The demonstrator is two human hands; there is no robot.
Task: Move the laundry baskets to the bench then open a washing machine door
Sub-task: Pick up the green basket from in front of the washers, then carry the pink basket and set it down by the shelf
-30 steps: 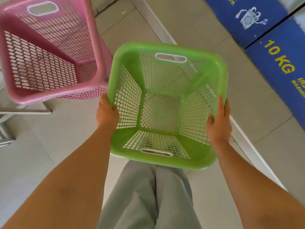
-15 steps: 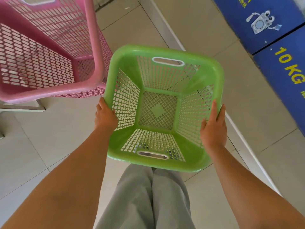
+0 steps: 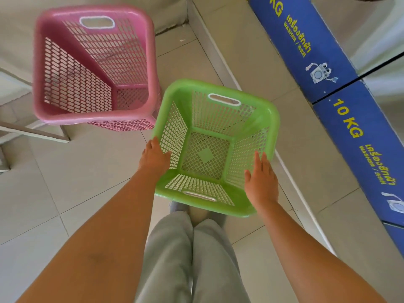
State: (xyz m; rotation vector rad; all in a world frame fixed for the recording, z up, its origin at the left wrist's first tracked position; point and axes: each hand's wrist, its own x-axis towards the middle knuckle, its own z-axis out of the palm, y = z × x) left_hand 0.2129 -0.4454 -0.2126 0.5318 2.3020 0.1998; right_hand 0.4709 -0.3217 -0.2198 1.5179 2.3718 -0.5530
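An empty green laundry basket (image 3: 260,119) is held low over the tiled floor, just in front of my legs. My left hand (image 3: 154,156) grips its left rim, thumb hooked inside. My right hand (image 3: 261,178) presses flat against its right rim with the fingers stretched out. An empty pink laundry basket (image 3: 39,84) stands upright to the upper left, its near corner almost touching the green one. Blue washing machine fronts (image 3: 341,119) marked "10 KG WASHER" run along the right edge; no door shows.
A white metal bench frame (image 3: 32,132) juts in from the left, beside the pink basket. A raised pale kerb (image 3: 220,62) runs diagonally in front of the machines. My grey trouser legs (image 3: 190,254) fill the bottom centre.
The green basket has dropped lower and further from my face, both hands still on its sides. The view has tilted up, so the whole pink basket now shows.
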